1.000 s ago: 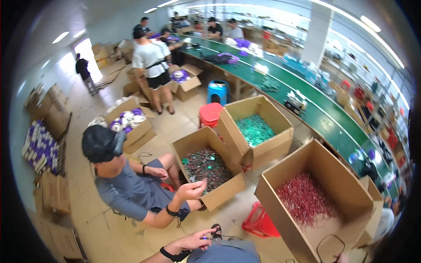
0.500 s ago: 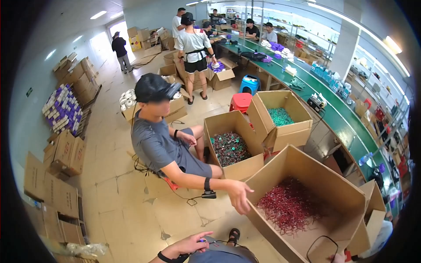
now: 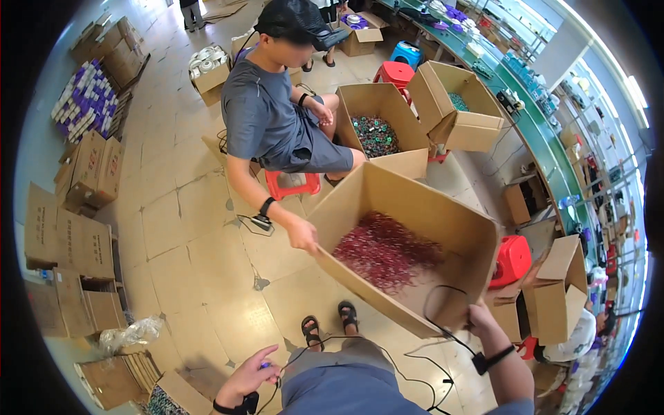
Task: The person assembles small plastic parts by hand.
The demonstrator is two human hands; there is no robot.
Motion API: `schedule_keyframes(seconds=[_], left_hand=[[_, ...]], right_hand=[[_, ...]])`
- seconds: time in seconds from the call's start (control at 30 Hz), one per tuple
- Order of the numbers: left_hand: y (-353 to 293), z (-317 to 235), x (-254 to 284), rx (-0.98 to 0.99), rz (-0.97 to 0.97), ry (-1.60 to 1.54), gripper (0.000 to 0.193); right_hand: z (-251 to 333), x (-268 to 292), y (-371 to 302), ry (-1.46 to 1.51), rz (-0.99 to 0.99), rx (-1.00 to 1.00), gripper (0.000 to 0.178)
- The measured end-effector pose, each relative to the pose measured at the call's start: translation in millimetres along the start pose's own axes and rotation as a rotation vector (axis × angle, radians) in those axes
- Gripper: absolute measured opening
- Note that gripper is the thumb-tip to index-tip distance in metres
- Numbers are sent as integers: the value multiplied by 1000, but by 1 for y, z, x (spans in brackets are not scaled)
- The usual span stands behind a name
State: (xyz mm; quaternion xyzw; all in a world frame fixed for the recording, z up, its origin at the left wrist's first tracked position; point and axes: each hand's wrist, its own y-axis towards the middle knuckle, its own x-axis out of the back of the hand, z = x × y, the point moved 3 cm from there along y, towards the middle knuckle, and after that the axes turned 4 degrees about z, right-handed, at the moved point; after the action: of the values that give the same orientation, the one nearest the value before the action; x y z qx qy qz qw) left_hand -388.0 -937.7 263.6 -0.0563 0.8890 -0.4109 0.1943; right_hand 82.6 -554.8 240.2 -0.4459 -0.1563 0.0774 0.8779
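Holds lg open cardboard box (image 3: 432,211) out front, a bit R of sandalled feet (image 3: 312,332), over tiled floor (image 3: 207,304). Grips near R corner w/ R hand (image 3: 482,321), fingers bent shut on the cardboard, forearm coming in from lower R; cannot tell thumb's exact spot. Has L hand (image 3: 253,373) low, off to L, well apart from box: palm empty as far as visible, index stretched out, other fingers loosely bent, sm purple-blue bit (image 3: 267,364) at the fingers. Wears dk strap (image 3: 499,355) on R wrist. Shares the load w/ co-worker's hand (image 3: 302,235), clamped on box's L corner.

Contains, inside box, heap of thin dk-red pieces (image 3: 386,252), stringy at edges, mostly mid & L, w/ bare cardboard at near R.

Faces, beyond box's L side, seated co-worker (image 3: 259,117) in gray, on red stool (image 3: 294,183). Shows, past far side, open box of mixed pieces (image 3: 401,162) & open box of green bits (image 3: 474,131). Adds, farther R, long green bench (image 3: 553,162).
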Motion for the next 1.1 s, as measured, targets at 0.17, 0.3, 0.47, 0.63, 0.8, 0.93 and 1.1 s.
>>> schedule_keyframes(seconds=[0.17,0.3,0.47,0.63,0.8,0.93,1.1], left_hand=[[-52,75,6,11,-175,-113,67],[-85,101,-5,24,-328,-114,66],[-87,120,-13,35,-287,-153,65],[-73,119,-16,80,-292,-113,64],[-76,123,-20,72,-306,-121,64],[-78,118,-21,120,-250,-27,63],[-67,172,-11,109,-195,-71,66]], right_hand=[[-70,-95,105,-86,54,-139,22],[-115,-166,163,2,137,-114,46],[-199,-201,223,225,256,-267,50],[-220,-252,204,176,92,-242,46],[-226,-287,209,277,148,-209,48],[-244,-293,223,267,232,-328,93],[-213,-276,184,296,542,-365,44]])
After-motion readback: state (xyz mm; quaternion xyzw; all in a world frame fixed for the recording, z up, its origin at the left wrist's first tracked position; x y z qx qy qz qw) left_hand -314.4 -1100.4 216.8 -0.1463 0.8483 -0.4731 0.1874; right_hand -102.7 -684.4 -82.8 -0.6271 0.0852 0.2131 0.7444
